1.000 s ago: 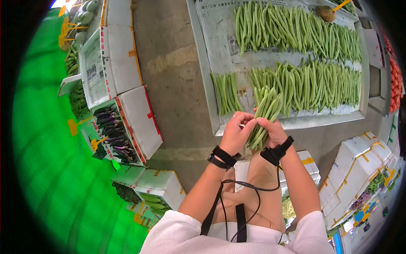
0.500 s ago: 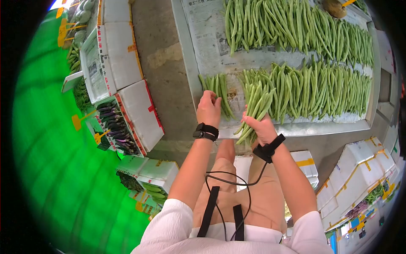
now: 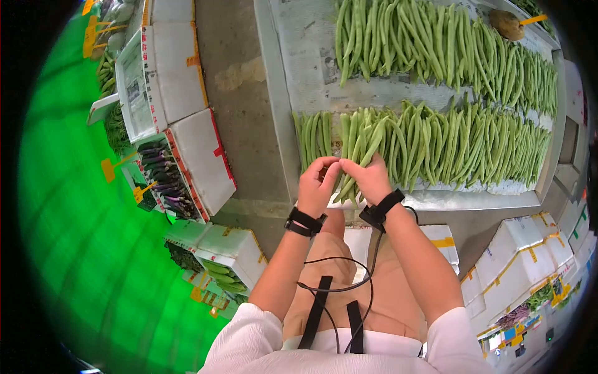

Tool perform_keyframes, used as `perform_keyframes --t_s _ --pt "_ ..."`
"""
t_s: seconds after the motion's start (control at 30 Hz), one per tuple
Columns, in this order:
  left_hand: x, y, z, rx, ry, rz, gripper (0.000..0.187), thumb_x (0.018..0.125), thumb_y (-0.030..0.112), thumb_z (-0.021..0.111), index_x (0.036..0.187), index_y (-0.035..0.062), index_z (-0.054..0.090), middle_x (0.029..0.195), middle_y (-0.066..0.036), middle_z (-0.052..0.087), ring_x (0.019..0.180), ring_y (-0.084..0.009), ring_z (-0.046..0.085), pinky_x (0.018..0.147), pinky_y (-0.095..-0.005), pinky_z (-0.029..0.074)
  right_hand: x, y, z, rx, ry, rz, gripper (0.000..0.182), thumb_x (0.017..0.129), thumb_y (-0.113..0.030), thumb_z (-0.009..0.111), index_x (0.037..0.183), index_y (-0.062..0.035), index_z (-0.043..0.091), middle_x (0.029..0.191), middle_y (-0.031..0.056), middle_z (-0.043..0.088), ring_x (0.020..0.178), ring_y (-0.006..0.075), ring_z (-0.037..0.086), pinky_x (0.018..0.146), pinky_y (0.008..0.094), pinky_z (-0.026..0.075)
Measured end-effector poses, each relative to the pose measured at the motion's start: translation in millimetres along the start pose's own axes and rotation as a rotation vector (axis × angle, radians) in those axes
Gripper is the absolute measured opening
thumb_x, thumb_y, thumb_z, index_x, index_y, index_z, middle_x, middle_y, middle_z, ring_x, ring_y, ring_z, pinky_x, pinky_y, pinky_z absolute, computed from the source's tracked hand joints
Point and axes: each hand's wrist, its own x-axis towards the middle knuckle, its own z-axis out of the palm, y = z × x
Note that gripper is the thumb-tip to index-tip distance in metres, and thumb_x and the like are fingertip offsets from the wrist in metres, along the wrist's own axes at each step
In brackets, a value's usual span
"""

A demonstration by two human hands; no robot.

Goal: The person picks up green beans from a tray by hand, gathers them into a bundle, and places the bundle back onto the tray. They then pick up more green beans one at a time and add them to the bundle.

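My right hand (image 3: 372, 181) is wrapped round a bunch of green beans (image 3: 366, 138), their lower ends sticking out below the fingers. Right beside it, my left hand (image 3: 319, 185) has its thumb and fingertips pinched together, touching or nearly touching the right thumb. Whether anything is between the left fingertips I cannot make out. Behind the left hand, a small group of green beans (image 3: 313, 134) lies at the left end of the front row. The rest of that row of green beans (image 3: 461, 146) stretches right from the held bunch.
A second row of green beans (image 3: 430, 47) lies farther back on the newspaper-lined metal tray (image 3: 278, 93). A brown lump with an orange tag (image 3: 506, 25) sits at the back right. Foam boxes (image 3: 202, 163), one holding eggplants (image 3: 167, 177), stand left; more foam boxes (image 3: 517, 255) are at lower right.
My left hand has left the small bean group and moved right and down to meet my right hand. The right hand has shifted slightly left, still with its bunch.
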Motion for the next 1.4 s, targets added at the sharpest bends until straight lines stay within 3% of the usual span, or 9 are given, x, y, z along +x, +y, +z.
perform_keyframes --t_s 0.13,0.27,0.47,0.63,0.8,1.03,1.13,1.23,1.4 --pt "-6.3 -1.8 -8.5 0.022 -0.038 -0.042 0.017 0.096 0.008 0.063 0.110 -0.0016 0.065 0.094 -0.002 0.067 0.080 -0.0070 0.058 0.074 -0.0233 0.050 -4.1 1.5 11.7 0.050 0.025 -0.036 0.043 0.084 -0.007 0.073 0.121 0.0018 0.054 0.106 0.0091 0.066 0.090 0.0163 0.064 0.080 0.0310 0.053" --pt "-3.1 0.9 -16.1 0.311 -0.067 0.154 0.019 0.092 0.006 0.066 0.111 0.0016 0.065 0.091 -0.002 0.067 0.078 -0.0074 0.058 0.068 -0.0230 0.048 -4.2 9.9 13.3 0.025 0.031 -0.059 0.044 0.085 -0.008 0.073 0.123 0.0016 0.052 0.109 0.0095 0.065 0.094 0.0160 0.063 0.082 0.0310 0.053" --pt "2.9 -0.8 -25.8 0.260 -0.051 0.164 0.019 0.090 0.006 0.068 0.108 0.0016 0.065 0.089 -0.003 0.066 0.073 -0.0086 0.058 0.065 -0.0232 0.048 -5.0 16.6 23.5 0.088 0.064 -0.123 0.040 0.086 -0.008 0.072 0.120 0.0013 0.054 0.105 0.0074 0.065 0.091 0.0149 0.062 0.080 0.0299 0.052" --pt "13.1 -12.8 -34.4 0.321 0.155 0.160 0.018 0.089 0.006 0.069 0.106 0.0009 0.065 0.090 -0.006 0.067 0.073 -0.0119 0.059 0.067 -0.0265 0.050 -10.9 18.8 17.9 0.073 0.175 -0.082 0.018 0.086 -0.005 0.069 0.102 0.0003 0.063 0.093 0.0058 0.067 0.079 0.0136 0.063 0.073 0.0281 0.051" --pt "21.4 -16.5 -26.5 0.554 0.228 0.123 0.014 0.086 0.006 0.070 0.098 0.0019 0.065 0.085 -0.011 0.065 0.072 -0.0199 0.063 0.066 -0.0323 0.051 -8.1 25.3 11.0 0.092 0.111 -0.047 0.015 0.086 -0.005 0.069 0.099 0.0006 0.063 0.091 0.0059 0.066 0.079 0.0141 0.064 0.072 0.0284 0.052" --pt "10.7 -13.4 -6.0 0.739 0.129 0.189 0.023 0.087 0.027 0.071 0.095 0.0078 0.062 0.078 -0.008 0.068 0.071 -0.0291 0.066 0.061 -0.0408 0.051 -7.2 35.9 11.3 0.070 0.199 -0.051 0.016 0.083 -0.004 0.071 0.096 -0.0005 0.063 0.087 0.0043 0.066 0.077 0.0130 0.063 0.069 0.0279 0.050" --pt "18.6 -15.0 -0.7 0.842 0.119 0.029 0.024 0.088 0.028 0.071 0.098 0.0086 0.061 0.072 -0.008 0.067 0.069 -0.0305 0.066 0.059 -0.0422 0.050 -9.3 31.1 11.2 0.119 0.198 -0.039 0.016 0.083 -0.004 0.071 0.096 -0.0006 0.063 0.087 0.0040 0.066 0.077 0.0125 0.062 0.069 0.0280 0.050" --pt "25.7 -19.7 -2.7 0.798 0.219 -0.007 0.025 0.089 0.029 0.070 0.100 0.0090 0.060 0.068 -0.007 0.066 0.066 -0.0319 0.066 0.058 -0.0433 0.050 -13.3 25.9 5.3 0.051 0.174 -0.054 0.015 0.083 -0.004 0.071 0.096 -0.0002 0.064 0.087 0.0040 0.067 0.077 0.0126 0.063 0.070 0.0284 0.050" --pt "31.1 -19.4 -10.0 0.808 0.173 -0.008 0.022 0.089 0.027 0.070 0.095 0.0080 0.062 0.065 -0.008 0.067 0.064 -0.0314 0.066 0.058 -0.0427 0.050 -15.3 21.8 2.3 0.001 0.134 -0.060 0.015 0.083 -0.002 0.070 0.097 0.0004 0.065 0.089 0.0045 0.067 0.079 0.0127 0.063 0.072 0.0286 0.051"
